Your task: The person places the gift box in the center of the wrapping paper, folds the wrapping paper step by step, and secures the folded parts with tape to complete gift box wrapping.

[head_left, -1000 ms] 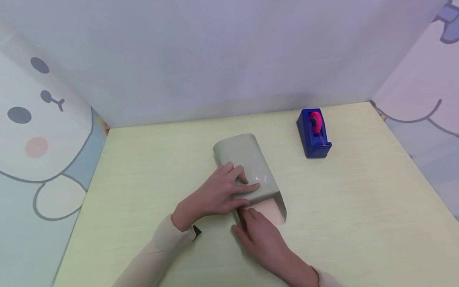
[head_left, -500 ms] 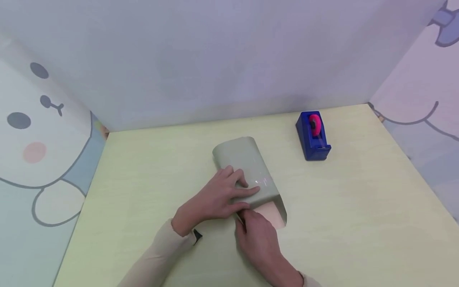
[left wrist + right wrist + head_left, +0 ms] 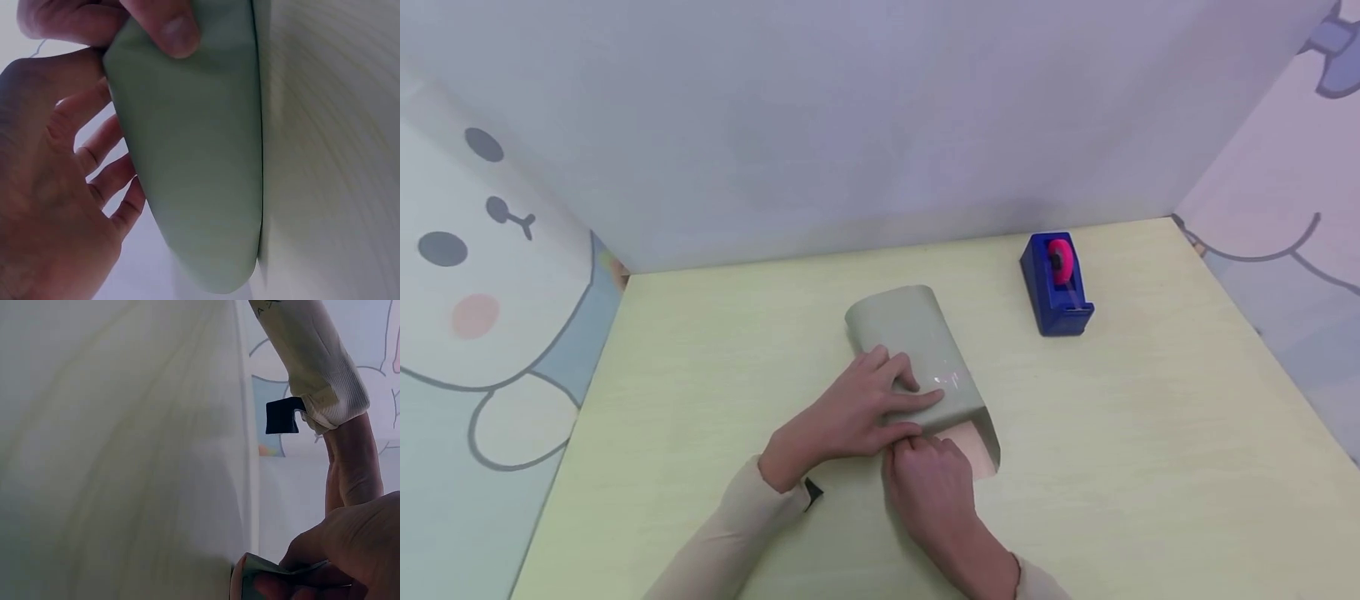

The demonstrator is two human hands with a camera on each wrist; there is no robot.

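Pale yellow, the tabletop (image 3: 1150,433) bore a grey-green wrapped bundle (image 3: 913,325) near its middle, the near end gaping. Across the bundle rested the left hand (image 3: 861,404), fingers extended, clutching nothing; the right hand (image 3: 932,487) pinched its near-left corner. Well apart, beyond and to the right, stood a blue tape dispenser (image 3: 1047,300). Something pinkish (image 3: 970,450) showed inside the bundle; smallest was the pink tape roll (image 3: 1063,258). Folding in the end seemed under way; the next move probably called for creasing that corner flat.
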